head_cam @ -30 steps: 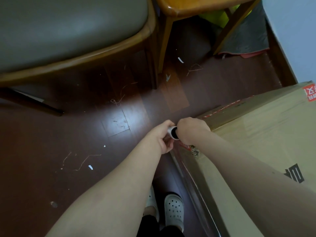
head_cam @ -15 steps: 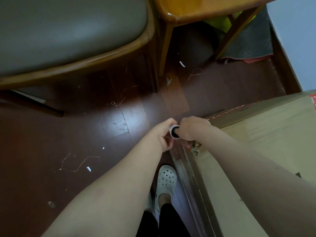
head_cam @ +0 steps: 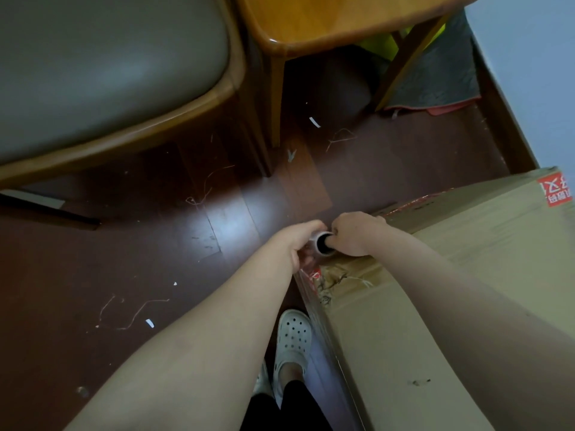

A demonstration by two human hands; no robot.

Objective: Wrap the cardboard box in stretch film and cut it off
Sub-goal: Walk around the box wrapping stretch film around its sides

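Cardboard box corner; left hand, right hand grip roll

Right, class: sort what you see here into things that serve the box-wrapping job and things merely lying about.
Part of the job:
cardboard box
film roll, at the box's corner
left hand and right hand, both gripping the roll

Lying about:
grey-seated chair
wooden table
paper scraps on the floor
cloth by the wall

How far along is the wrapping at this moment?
Film already glints on the cardboard box's near side. In hand: both hands, left hand and right hand, hold the film roll at the torn corner. Left: further wrapping perhaps, then cutting; no cutter shows.
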